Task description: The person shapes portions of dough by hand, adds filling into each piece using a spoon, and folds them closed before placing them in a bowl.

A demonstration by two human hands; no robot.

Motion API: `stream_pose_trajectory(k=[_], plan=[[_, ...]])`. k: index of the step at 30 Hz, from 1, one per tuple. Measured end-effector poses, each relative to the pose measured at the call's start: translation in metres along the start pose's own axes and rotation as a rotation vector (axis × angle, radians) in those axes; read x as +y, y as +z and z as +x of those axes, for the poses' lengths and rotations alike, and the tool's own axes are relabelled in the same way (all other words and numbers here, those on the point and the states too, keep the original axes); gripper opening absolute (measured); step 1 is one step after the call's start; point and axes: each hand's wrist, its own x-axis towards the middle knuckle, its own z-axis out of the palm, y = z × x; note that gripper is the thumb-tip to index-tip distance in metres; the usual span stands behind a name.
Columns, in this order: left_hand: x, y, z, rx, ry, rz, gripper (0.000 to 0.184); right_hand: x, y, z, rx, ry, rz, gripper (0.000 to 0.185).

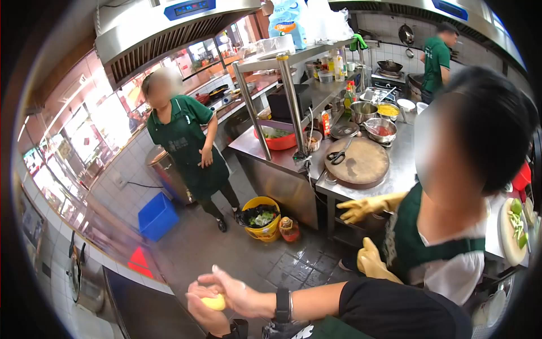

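Observation:
Low in the head view, my left hand [205,314] curls around a smooth yellow rounded lump [214,303], whose exact kind I cannot make out. My right hand [241,298] cups against it from the other side, its fingers bent over the left hand's fingers. The lump is pressed between the two palms and partly covered. Pale smears show on my right hand. A black watch [283,305] is on the right wrist. Both hands are raised above the floor, apart from any counter.
Close on the right stands a person in yellow gloves [361,209]; another person [182,147] faces from the left, a third is at the back stove. A yellow bin [263,233], blue crate [157,217] and bottle are on the wet floor. A round chopping board [361,161] carries scissors [340,153].

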Motion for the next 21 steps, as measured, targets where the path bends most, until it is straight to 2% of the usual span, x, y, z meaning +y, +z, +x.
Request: stream_pose_trajectory(k=[3,4,7,8,11,12,15,16,17,19,20,21], plan=[[0.006,0.01,0.006,-0.128,0.015,0.221,0.041,0.014,-0.023,0.034,0.181,-0.093,-0.064,0.052],[-0.006,0.009,-0.002,-0.019,-0.039,0.197,0.039,0.011,-0.012,0.022,0.212,-0.091,-0.042,0.052],[0.003,-0.01,-0.014,0.042,0.311,0.677,0.044,0.029,-0.011,0.02,0.233,-0.15,-0.214,0.049],[0.009,-0.01,-0.018,-0.068,0.387,0.637,0.042,0.04,-0.009,0.02,0.155,-0.31,-0.34,0.05],[0.002,-0.036,-0.031,-0.07,0.212,0.601,0.04,0.06,0.019,-0.006,0.25,-0.082,-0.396,0.051],[0.005,-0.034,-0.028,-0.044,0.256,0.566,0.037,0.068,0.015,-0.001,0.195,-0.093,-0.332,0.052],[-0.003,-0.054,-0.042,0.024,0.116,0.496,0.041,0.082,0.012,-0.003,0.163,0.121,-0.088,0.053],[0.003,-0.059,-0.046,0.126,-0.018,0.258,0.045,0.085,0.005,0.001,0.137,0.148,-0.079,0.054],[0.008,-0.069,-0.045,0.224,-0.102,-0.013,0.045,0.086,-0.001,0.007,0.103,0.083,-0.097,0.056],[0.009,-0.067,-0.047,0.131,-0.076,0.122,0.038,0.092,-0.005,0.012,0.113,0.03,-0.02,0.055],[-0.004,-0.063,-0.054,0.012,-0.097,0.216,0.033,0.097,-0.006,0.014,0.187,0.039,-0.095,0.053],[0.002,-0.059,-0.057,0.039,-0.111,0.227,0.032,0.097,-0.004,0.011,0.228,0.011,-0.169,0.052]])
